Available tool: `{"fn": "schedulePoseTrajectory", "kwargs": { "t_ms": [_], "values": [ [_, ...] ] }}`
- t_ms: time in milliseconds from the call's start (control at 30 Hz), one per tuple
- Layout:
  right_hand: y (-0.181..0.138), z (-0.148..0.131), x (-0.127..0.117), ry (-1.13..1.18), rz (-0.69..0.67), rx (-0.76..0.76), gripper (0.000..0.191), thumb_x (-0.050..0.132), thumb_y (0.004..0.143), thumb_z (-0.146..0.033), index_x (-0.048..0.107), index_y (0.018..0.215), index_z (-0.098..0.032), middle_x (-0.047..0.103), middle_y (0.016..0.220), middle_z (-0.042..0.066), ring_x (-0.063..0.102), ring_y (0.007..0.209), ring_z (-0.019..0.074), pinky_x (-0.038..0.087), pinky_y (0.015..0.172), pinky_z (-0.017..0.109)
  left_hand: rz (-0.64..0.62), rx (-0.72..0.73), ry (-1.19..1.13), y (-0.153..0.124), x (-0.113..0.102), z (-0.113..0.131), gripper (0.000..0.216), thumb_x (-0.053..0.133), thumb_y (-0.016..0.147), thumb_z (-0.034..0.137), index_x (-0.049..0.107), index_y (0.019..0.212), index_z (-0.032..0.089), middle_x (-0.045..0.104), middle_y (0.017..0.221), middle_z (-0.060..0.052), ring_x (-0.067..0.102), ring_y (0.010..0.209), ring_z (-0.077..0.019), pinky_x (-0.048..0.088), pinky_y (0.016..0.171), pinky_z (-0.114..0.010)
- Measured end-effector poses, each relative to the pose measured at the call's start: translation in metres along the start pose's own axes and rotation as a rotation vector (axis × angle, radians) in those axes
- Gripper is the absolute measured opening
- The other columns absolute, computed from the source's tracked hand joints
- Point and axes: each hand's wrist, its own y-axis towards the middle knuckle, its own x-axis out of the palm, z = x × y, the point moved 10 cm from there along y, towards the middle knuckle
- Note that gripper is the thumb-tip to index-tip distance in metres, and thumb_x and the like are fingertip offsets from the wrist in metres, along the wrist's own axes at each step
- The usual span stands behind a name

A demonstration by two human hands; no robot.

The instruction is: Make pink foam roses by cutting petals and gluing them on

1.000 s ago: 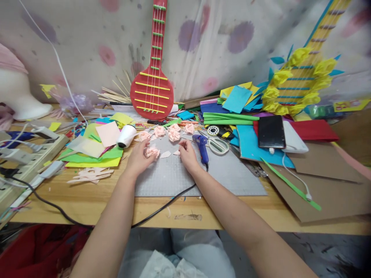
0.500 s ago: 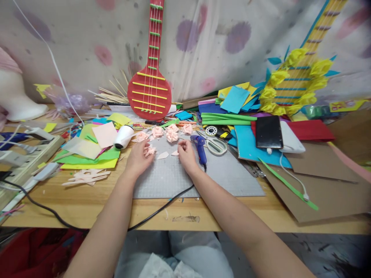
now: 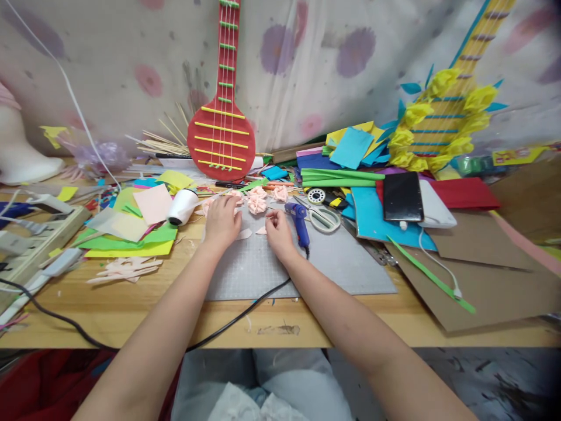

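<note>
My left hand (image 3: pixel 222 222) lies palm down over the left end of the mat, its fingers stretched out above pale pink paper flowers (image 3: pixel 257 202). Whatever is under its palm is hidden. A pale petal-shaped paper piece (image 3: pixel 243 234) shows beside the thumb. My right hand (image 3: pixel 279 234) is closed in a pinch, with a small pink paper petal (image 3: pixel 262 231) at its fingertips. Just right of that hand lies a blue hot glue gun (image 3: pixel 300 224), and beyond it are scissors (image 3: pixel 325 220) with pale handles.
A grey cutting mat (image 3: pixel 342 275) covers the table's middle. Left are a white cone-shaped spool (image 3: pixel 183 206), coloured paper (image 3: pixel 127 248) and a power strip (image 3: pixel 72 228). A red paper instrument (image 3: pixel 221 140) stands behind. Right are a phone (image 3: pixel 403 196) and cardboard (image 3: pixel 491 292). A black cord (image 3: pixel 241 316) crosses the front.
My left hand has moved right and slightly forward, now covering the flower that was by its fingers. My right hand stays pinched near the petal. The view has shifted slightly.
</note>
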Motion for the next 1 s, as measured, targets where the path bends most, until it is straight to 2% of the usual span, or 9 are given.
{"fn": "schedulePoseTrajectory", "kwargs": {
  "t_ms": [67,167,267,367,467,567,700,867,1000],
  "values": [
    [0.0,-0.001,-0.001,0.001,0.007,-0.008,0.01,0.042,0.074,-0.02,0.043,0.084,-0.023,0.046,0.06,-0.006,0.046,0.053,0.0116,0.034,0.053,0.024,-0.011,-0.037,-0.011,0.005,0.006,0.003,0.013,0.047,0.078,0.022,0.058,0.085,0.019,0.058,0.096,-0.011,0.05,0.101,-0.0283,0.034,0.092,-0.043],
    [0.0,0.001,-0.002,0.007,0.024,-0.003,0.01,0.042,0.075,-0.022,0.042,0.085,-0.023,0.047,0.061,-0.006,0.046,0.053,0.0117,0.035,0.054,0.024,-0.016,-0.135,-0.027,0.017,0.018,0.002,0.011,0.048,0.079,0.026,0.053,0.073,0.019,0.057,0.084,-0.01,0.053,0.093,-0.0264,0.037,0.087,-0.041],
    [0.001,0.002,-0.006,-0.021,0.057,-0.002,0.009,0.041,0.077,-0.023,0.041,0.086,-0.023,0.049,0.065,-0.004,0.048,0.057,0.0126,0.036,0.056,0.025,-0.01,-0.203,-0.044,0.029,0.032,0.001,0.012,0.056,0.074,0.026,0.052,0.081,0.018,0.056,0.088,-0.01,0.052,0.096,-0.0272,0.038,0.086,-0.04],
    [0.0,-0.009,-0.009,-0.149,0.066,-0.085,0.011,0.042,0.074,-0.019,0.043,0.084,-0.022,0.053,0.076,0.0,0.051,0.07,0.0149,0.04,0.065,0.027,-0.091,-0.191,-0.039,0.038,0.053,0.006,0.029,0.063,0.068,0.023,0.051,0.093,0.014,0.055,0.101,-0.016,0.049,0.106,-0.0308,0.036,0.09,-0.042],
    [-0.003,-0.023,-0.002,-0.372,-0.017,-0.202,0.017,0.042,0.069,-0.011,0.048,0.081,-0.02,0.056,0.087,0.004,0.051,0.084,0.0183,0.04,0.077,0.032,-0.178,-0.177,-0.033,0.04,0.069,0.009,0.037,0.064,0.066,0.019,0.05,0.1,0.014,0.053,0.108,-0.018,0.048,0.11,-0.0312,0.035,0.091,-0.043],
    [-0.008,-0.03,0.008,-0.564,-0.115,-0.269,0.022,0.043,0.068,-0.008,0.053,0.084,-0.018,0.058,0.093,0.008,0.049,0.094,0.0217,0.038,0.086,0.036,-0.225,-0.166,0.01,0.041,0.073,0.012,0.038,0.062,0.067,0.017,0.05,0.102,0.016,0.052,0.11,-0.017,0.049,0.109,-0.0316,0.036,0.09,-0.043],
    [-0.021,-0.042,0.027,-0.696,-0.242,-0.459,0.025,0.051,0.073,-0.018,0.058,0.096,-0.016,0.058,0.105,0.011,0.045,0.106,0.0242,0.034,0.094,0.04,-0.149,-0.148,0.005,0.046,0.052,0.014,0.038,0.061,0.068,0.018,0.05,0.105,0.016,0.052,0.11,-0.017,0.049,0.106,-0.0323,0.038,0.089,-0.044],
    [-0.051,-0.045,0.063,-0.773,-0.553,-0.678,0.033,0.051,0.081,-0.029,0.056,0.113,-0.018,0.053,0.126,0.009,0.034,0.125,0.0257,0.021,0.104,0.05,0.041,-0.14,-0.11,0.045,0.006,0.009,0.043,0.063,0.068,0.022,0.048,0.108,0.017,0.051,0.11,-0.013,0.046,0.111,-0.0296,0.034,0.095,-0.041],
    [-0.049,-0.041,0.061,-0.891,-0.538,-0.65,0.028,0.046,0.085,-0.027,0.058,0.11,-0.019,0.059,0.118,0.007,0.039,0.122,0.0241,0.017,0.106,0.05,0.126,-0.158,-0.137,0.025,-0.017,0.001,0.042,0.063,0.07,0.028,0.047,0.108,0.019,0.053,0.109,-0.01,0.048,0.108,-0.0256,0.037,0.093,-0.038]
  ]
}}
